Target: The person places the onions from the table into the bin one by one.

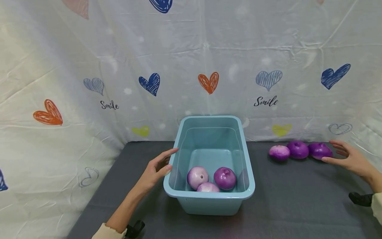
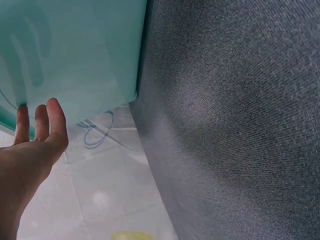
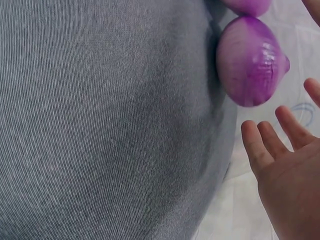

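Note:
A light blue plastic basin stands on the dark table, holding a pale onion, a purple onion and a partly hidden pale onion. At its left rim is my left hand, fingers extended; in the left wrist view the fingertips lie against or just off the basin's wall. To the right, three red onions sit in a row: a left one, a middle one and a right one. My right hand is spread beside the right onion, holding nothing. A small gap separates its fingers from that onion in the right wrist view.
Grey ribbed cloth covers the table. Behind it hangs a white sheet printed with hearts and lettering, close to the table's back edge, the basin's far end and the onion row. Black bands sit on both wrists.

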Demonstrator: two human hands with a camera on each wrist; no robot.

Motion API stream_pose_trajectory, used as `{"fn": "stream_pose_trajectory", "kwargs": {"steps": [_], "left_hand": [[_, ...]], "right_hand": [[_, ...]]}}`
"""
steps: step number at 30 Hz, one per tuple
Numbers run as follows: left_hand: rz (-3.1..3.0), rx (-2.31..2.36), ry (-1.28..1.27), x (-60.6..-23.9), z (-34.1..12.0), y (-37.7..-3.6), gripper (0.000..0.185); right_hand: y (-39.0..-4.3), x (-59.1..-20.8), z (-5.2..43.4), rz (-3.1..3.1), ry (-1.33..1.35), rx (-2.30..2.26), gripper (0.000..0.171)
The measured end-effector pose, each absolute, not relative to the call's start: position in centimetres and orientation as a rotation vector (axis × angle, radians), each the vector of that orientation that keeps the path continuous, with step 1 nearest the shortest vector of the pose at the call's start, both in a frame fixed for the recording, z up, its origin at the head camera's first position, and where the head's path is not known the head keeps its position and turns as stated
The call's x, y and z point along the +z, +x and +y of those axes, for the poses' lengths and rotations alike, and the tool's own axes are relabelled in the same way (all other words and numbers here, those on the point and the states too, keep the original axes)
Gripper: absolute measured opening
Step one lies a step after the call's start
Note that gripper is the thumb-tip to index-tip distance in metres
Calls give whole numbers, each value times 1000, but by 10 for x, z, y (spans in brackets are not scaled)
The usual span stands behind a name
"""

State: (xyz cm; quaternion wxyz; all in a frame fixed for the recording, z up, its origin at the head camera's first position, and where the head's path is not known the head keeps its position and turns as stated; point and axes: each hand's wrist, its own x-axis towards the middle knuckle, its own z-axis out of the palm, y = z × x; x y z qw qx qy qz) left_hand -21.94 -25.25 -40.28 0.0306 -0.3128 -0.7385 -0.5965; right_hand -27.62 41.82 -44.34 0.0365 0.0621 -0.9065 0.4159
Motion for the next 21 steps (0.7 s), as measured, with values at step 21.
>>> {"fn": "stream_pose_trajectory", "kwargs": {"steps": [21], "left_hand": [[-2299, -1804, -935, -401, -251, -217, 51]], "right_hand": [[-300, -451, 421, -2853, 244, 1258, 97]]}}
